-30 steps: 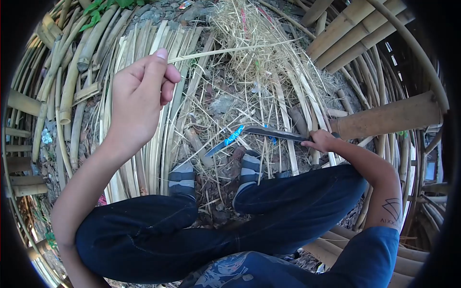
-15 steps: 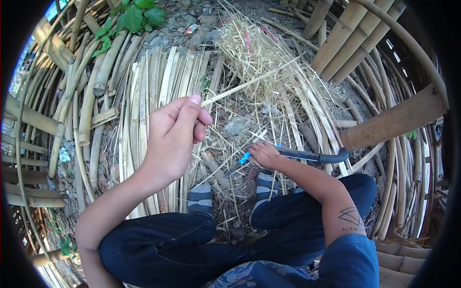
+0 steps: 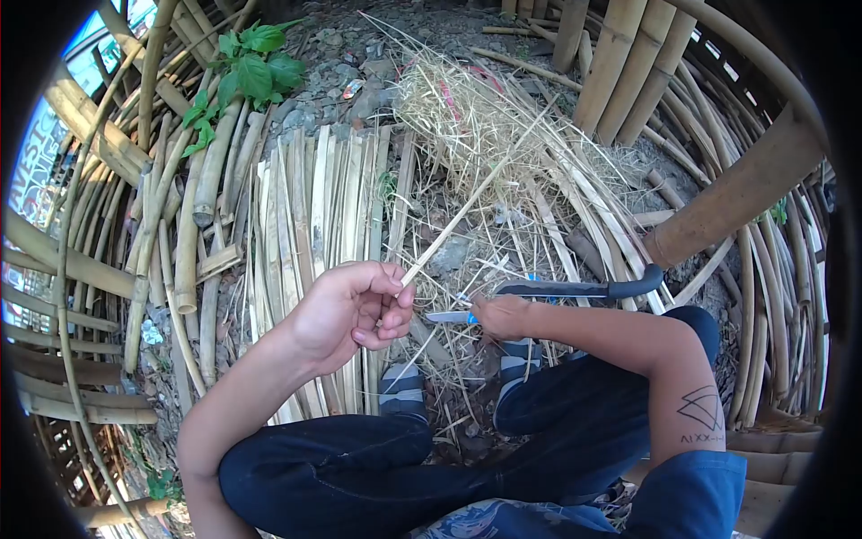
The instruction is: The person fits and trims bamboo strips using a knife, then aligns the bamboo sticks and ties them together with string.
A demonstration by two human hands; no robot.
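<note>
My left hand (image 3: 364, 310), palm turned up, pinches the near end of a thin bamboo strip (image 3: 470, 205) between thumb and forefinger. The strip slants up and away to the right, over a pile of fine shavings (image 3: 453, 112). My right hand (image 3: 501, 316) is closed around the handle of a small knife (image 3: 446, 317), whose blade points left, just right of my left hand. Beyond my right hand lies a larger blade with a dark curved handle (image 3: 636, 283). Most of the knife's handle is hidden in my fingers.
Split bamboo slats (image 3: 305, 202) lie side by side at the left. Long strips (image 3: 588, 202) lie at the right. A thick bamboo pole (image 3: 736, 202) leans in from the right, with upright poles (image 3: 622, 63) behind. Green leaves (image 3: 256, 74) grow at the upper left.
My left hand has moved down and right and turned palm up, with the strip still in it and now steeper. The knife's blade now points left, nearer my left hand. The whole view has shifted slightly.
</note>
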